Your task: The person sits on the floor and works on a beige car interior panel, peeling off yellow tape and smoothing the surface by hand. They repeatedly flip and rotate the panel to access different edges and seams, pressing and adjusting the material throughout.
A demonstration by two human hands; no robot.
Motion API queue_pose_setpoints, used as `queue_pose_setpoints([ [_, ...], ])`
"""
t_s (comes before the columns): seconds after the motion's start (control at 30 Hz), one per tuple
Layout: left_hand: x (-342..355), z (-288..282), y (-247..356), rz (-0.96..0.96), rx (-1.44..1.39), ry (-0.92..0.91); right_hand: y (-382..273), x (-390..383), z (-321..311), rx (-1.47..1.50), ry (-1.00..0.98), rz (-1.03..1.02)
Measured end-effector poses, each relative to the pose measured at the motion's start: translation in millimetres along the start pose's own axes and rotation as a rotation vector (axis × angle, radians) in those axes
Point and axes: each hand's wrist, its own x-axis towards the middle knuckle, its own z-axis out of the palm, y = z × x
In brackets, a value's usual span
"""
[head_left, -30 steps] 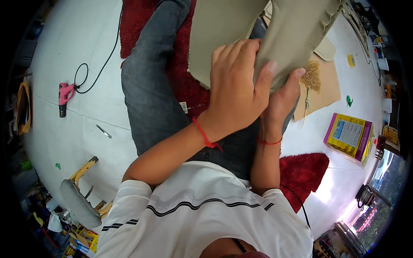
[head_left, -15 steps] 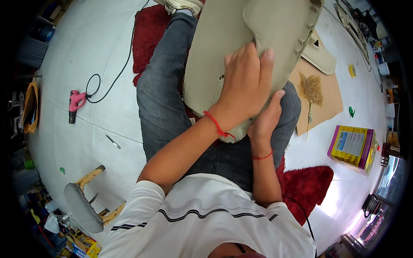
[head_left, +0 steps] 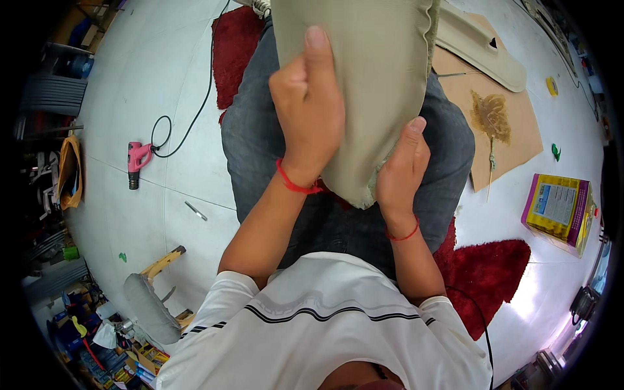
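A beige padded panel (head_left: 377, 71), with a wavy right edge and ragged lower corner, lies along my lap over my jeans (head_left: 250, 136). My left hand (head_left: 307, 114) is closed at the panel's left side, thumb lying upward on the beige surface, fingertips hidden. My right hand (head_left: 401, 169) grips the lower right edge, thumb on top. Behind the panel at upper right, a smaller beige moulded piece (head_left: 481, 55) rests on brown cardboard (head_left: 520, 130) beside a brush (head_left: 492, 156) with a dried brown stain.
On the white floor are a pink heat gun (head_left: 138, 159) with cable, a silver tool (head_left: 195, 210), a grey-padded stool (head_left: 146, 302), a yellow-purple can (head_left: 556, 211), a yellow tape roll (head_left: 552, 86) and red rugs (head_left: 494, 273). Crowded clutter (head_left: 97, 338) lines the left rim.
My left hand has slid left across the panel, its thumb now raised higher. My right hand has shifted slightly down. The panel is turned more upright, uncovering more of the smaller piece.
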Motion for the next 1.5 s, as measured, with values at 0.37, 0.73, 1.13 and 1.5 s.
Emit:
queue_pose_setpoints([
  [0.37,-20,-54,50,-0.176,-0.343,0.191,-5,-34,28,-0.018,-0.222,-0.336],
  [0.73,-96,-215,56,-0.094,-0.483,0.135,10,-123,101,0.106,-0.731,-0.621],
  [1.13,-106,-265,-45,-0.296,-1.294,-0.127,25,-128,94,0.041,-0.911,-0.246],
  [1.5,-99,-254,-50,-0.368,-1.247,-0.089,23,-100,118,-0.341,-1.005,-0.293],
])
